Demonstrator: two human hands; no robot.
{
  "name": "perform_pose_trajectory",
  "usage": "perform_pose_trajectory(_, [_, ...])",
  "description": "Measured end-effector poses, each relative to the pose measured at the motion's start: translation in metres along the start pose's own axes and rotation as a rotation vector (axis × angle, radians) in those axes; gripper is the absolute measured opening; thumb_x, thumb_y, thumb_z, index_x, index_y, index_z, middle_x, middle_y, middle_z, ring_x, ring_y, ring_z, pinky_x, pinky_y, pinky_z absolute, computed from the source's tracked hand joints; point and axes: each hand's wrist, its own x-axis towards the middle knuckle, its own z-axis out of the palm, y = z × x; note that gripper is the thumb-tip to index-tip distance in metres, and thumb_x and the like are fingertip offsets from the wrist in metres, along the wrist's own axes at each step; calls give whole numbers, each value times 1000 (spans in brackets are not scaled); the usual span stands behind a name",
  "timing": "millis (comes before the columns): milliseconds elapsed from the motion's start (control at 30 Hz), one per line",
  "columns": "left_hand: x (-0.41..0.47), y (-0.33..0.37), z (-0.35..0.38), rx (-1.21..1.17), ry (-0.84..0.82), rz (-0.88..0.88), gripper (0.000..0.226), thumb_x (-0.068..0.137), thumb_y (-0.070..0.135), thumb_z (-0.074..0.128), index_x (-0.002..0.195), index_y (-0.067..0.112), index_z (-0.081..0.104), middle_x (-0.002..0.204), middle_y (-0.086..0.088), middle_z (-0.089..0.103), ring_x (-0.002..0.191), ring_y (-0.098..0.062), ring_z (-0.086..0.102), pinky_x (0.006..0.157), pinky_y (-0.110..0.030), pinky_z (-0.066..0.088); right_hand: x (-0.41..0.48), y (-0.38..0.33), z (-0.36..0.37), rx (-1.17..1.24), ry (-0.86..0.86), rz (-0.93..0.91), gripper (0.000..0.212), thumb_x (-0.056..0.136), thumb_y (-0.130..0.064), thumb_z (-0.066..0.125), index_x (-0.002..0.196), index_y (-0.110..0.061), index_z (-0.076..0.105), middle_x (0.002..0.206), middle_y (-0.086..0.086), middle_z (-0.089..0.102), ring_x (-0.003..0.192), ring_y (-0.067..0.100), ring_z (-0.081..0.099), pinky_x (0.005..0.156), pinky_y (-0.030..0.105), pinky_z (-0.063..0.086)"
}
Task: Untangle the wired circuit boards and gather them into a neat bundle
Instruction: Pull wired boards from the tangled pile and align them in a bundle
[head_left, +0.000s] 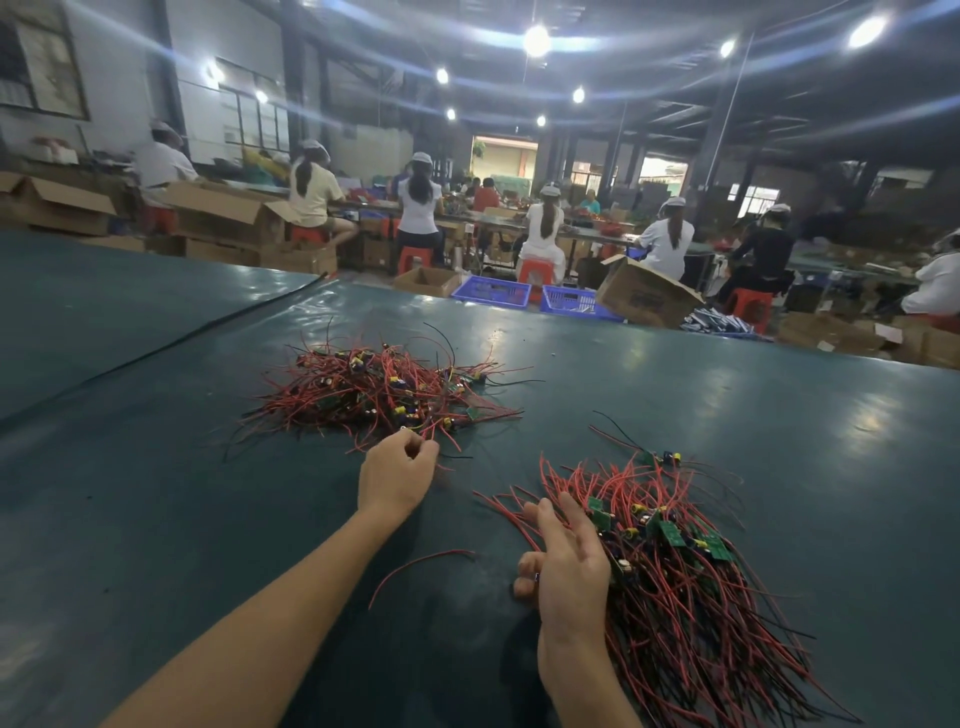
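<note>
Broadly, on the dark green table (156, 467) the job looks mid-sorting: a tangled heap (379, 395) of red-wired boards lies farther out, well apart from the combed bundle (691, 571) at near right, with one loose wire (415, 564) between the forearms. The left hand (397, 473) pinches strands at the heap's near edge, while the right hand (566, 561) lies on the bundle's left side, upper fingers straight, lower ones curled; whether it grips I cannot tell. Next, I judge, one board must be drawn free without dragging its neighbours, then laid parallel on the bundle.
</note>
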Motion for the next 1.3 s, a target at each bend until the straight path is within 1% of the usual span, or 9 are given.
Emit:
perform_pose_trajectory(267, [-62, 21, -16, -411, -94, -24, 29, 93, 10, 48, 64, 6, 55, 62, -6, 56, 60, -14, 52, 66, -32, 42, -7, 1, 5, -121, -135, 5, 18, 94, -22, 63, 111, -24, 62, 100, -1, 71, 50, 7, 57, 39, 22, 42])
perform_pose_trajectory(467, [-102, 26, -25, -366, -361, 294, 16, 75, 13, 51, 69, 3, 61, 62, -6, 59, 59, -15, 52, 59, -32, 44, -16, 6, 11, -260, -326, -39, 24, 99, -19, 54, 121, -26, 58, 88, -7, 76, 86, 9, 72, 62, 28, 59])
perform_pose_trajectory(600, [-106, 25, -25, -382, -503, 400, 19, 77, 17, 51, 68, 4, 61, 62, -7, 59, 58, -17, 50, 56, -32, 41, -17, 4, 9, -320, -314, -136, 23, 97, -16, 57, 86, -20, 77, 84, 0, 76, 83, 9, 71, 69, 17, 54])
perform_pose_trajectory(733, [-95, 17, -28, -364, -285, 301, 37, 90, 33, 53, 61, 9, 53, 56, 0, 52, 52, -8, 46, 53, -21, 36, -17, 4, 6, -327, -250, -218, 31, 95, -23, 60, 70, -29, 78, 72, 4, 73, 61, 12, 65, 60, 13, 48])
perform_pose_trajectory(867, [-81, 10, -30, -152, -168, 150, 21, 95, 22, 56, 77, 16, 65, 69, -3, 68, 59, -15, 61, 60, -29, 49, -12, 8, 4, -265, -195, -264, 31, 96, -21, 59, 71, -25, 79, 80, 24, 68, 78, 39, 61, 70, 41, 54])
perform_pose_trajectory(933, [-81, 11, -29, -266, -315, 24, 25, 99, 26, 50, 86, 14, 68, 73, -4, 72, 58, -17, 65, 57, -31, 50, -14, 6, 3, -278, -221, -338, 32, 95, -20, 59, 70, -26, 79, 75, 21, 68, 66, 35, 60, 65, 24, 50])
perform_pose_trajectory(1000, [-83, 16, -27, -425, -422, -99, 35, 101, 33, 44, 95, 10, 69, 79, -8, 74, 60, -18, 67, 51, -26, 48, -20, 4, 3, -346, -288, -441, 32, 95, -17, 59, 70, -23, 78, 66, 6, 70, 58, 10, 62, 60, 11, 45])
perform_pose_trajectory(1133, [-84, 27, -26, -784, -417, -362, 43, 89, 44, 53, 98, 5, 69, 88, -15, 75, 70, -22, 69, 56, -27, 54, -23, 5, 3, -518, -369, -681, 22, 93, -13, 63, 79, -18, 79, 75, -11, 72, 73, 6, 68, 65, 18, 51])
perform_pose_trajectory(1300, [-81, 33, -35, -1109, -430, -472, 33, 72, 31, 69, 90, 4, 69, 75, -7, 72, 56, -12, 66, 49, -23, 54, -26, 2, 2, -619, -355, -875, 32, 92, -29, 59, 70, -12, 75, 66, -11, 67, 60, 5, 62, 52, 27, 49])
